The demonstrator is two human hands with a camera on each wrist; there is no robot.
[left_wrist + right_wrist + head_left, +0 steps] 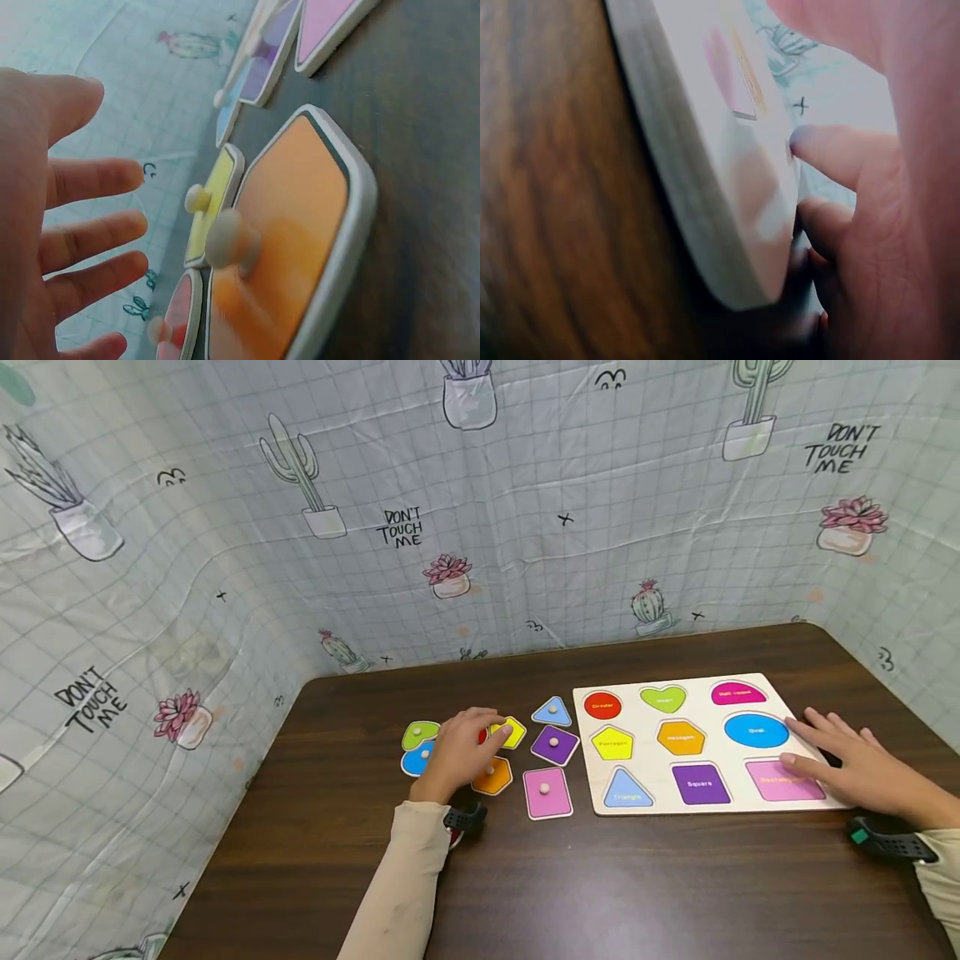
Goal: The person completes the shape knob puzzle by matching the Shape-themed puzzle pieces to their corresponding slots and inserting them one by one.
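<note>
Just by orange pc (496,782) (knobbed): L hand (460,752)

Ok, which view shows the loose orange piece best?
Left wrist: the orange piece is large and close, its knob plain, though the picture's lower edge crops it. The head view shows it small, partly covered by the left hand; the right wrist view misses it.

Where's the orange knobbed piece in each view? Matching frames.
Head: orange piece sits left of the board, by the left hand.
Left wrist: large, lower centre, beside the yellow piece.
Right wrist: not in it.
Shared landmark: patterned cloth, visible in all three.
</note>
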